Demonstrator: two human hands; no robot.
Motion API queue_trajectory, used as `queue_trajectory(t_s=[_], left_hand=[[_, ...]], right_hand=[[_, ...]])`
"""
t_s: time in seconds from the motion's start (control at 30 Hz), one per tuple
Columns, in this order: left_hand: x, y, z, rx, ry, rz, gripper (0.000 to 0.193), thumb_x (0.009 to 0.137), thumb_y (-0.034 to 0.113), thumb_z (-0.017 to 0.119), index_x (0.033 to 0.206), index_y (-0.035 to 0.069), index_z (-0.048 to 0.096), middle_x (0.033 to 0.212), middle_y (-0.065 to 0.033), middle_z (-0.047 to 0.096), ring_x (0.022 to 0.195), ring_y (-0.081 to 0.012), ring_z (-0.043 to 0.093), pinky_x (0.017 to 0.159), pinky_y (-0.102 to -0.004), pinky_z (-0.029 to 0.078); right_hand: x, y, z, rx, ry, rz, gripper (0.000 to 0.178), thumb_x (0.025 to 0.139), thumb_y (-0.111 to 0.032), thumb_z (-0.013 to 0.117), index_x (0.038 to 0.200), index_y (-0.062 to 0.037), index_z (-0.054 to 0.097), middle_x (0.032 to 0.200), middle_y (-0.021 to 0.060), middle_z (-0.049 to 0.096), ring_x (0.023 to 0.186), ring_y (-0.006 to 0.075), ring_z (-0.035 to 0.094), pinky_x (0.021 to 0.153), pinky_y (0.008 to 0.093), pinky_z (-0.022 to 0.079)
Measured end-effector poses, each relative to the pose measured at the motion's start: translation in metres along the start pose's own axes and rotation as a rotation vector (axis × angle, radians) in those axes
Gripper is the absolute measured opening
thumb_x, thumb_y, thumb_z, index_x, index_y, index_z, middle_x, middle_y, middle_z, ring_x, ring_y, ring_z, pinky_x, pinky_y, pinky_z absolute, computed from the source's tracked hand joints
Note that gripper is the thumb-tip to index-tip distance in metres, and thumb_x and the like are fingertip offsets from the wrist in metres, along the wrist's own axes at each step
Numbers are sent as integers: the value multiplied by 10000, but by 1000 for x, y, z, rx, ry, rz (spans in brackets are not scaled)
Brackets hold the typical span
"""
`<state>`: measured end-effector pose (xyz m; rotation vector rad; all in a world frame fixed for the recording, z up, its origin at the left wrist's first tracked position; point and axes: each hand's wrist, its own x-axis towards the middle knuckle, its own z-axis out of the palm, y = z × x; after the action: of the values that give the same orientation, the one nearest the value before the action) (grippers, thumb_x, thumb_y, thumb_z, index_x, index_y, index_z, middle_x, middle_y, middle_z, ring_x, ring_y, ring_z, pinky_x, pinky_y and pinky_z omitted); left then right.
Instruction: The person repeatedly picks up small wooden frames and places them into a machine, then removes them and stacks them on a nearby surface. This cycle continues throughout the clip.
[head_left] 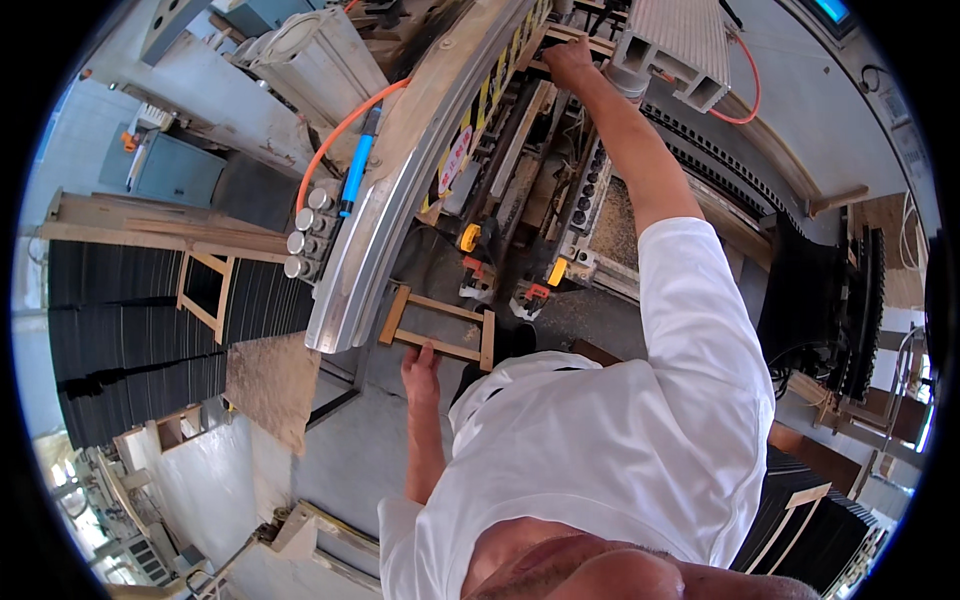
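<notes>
My left hand (422,372), low in front of my body, is closed on the near rail of a small wooden frame (440,350). The frame is a light-brown rectangle with two long rails and two short end pieces, held above the floor. My right arm stretches far forward over a machine (530,180). At its far end my right hand (570,62) is bent down at light wooden bars (592,44). Its fingers look curled, but what they grip, if anything, is too small to tell.
A curved metal beam (375,240) with striped tape and a blue tool (358,165) runs along the left. A large aluminium profile (672,50) overhangs the machine near my right hand. Dark stacked panels (130,320) stand at the left. Sawdust (615,225) lies on the machine bed.
</notes>
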<state>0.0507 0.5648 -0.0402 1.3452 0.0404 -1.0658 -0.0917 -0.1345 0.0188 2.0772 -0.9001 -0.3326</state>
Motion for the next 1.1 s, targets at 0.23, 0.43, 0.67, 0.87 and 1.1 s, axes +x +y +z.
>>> queue_trajectory(t_s=[0.23,0.43,0.67,0.87,1.1], left_hand=[[-17,-27,-43,75,160,94,217,906,116,621,1093,9,631,1044,-39,664,938,-115,588,826,-257,436],[-38,-1,-33,230,194,235,234,919,68,581,1128,-32,614,1070,-64,664,953,-114,584,849,-258,447],[-94,69,-51,315,189,438,287,956,135,567,1194,-24,588,1040,-56,667,937,-117,593,841,-285,480],[-109,169,-120,121,177,607,312,972,138,533,1239,-24,550,1132,-88,654,984,-138,606,880,-295,491],[-62,319,-238,-203,99,745,210,968,103,541,1129,-31,555,1049,-77,637,923,-158,629,862,-318,519]], right_hand=[[-11,-29,-118,514,-1,-13,294,802,-112,703,1080,-196,659,1047,62,671,1081,337,581,1081,614,284],[-40,5,-123,543,-67,95,299,805,-142,707,1095,-201,667,1032,72,680,1074,336,590,1053,592,331],[-31,3,-137,523,-131,74,277,756,-191,676,1025,-126,674,1036,117,696,992,310,664,882,524,472],[-83,17,-208,689,59,128,442,738,-329,743,1053,-39,634,1052,165,655,1028,362,614,872,477,486],[-260,-23,-362,1278,342,174,334,840,-209,694,1108,-23,621,1143,170,638,1033,341,618,884,414,487]])
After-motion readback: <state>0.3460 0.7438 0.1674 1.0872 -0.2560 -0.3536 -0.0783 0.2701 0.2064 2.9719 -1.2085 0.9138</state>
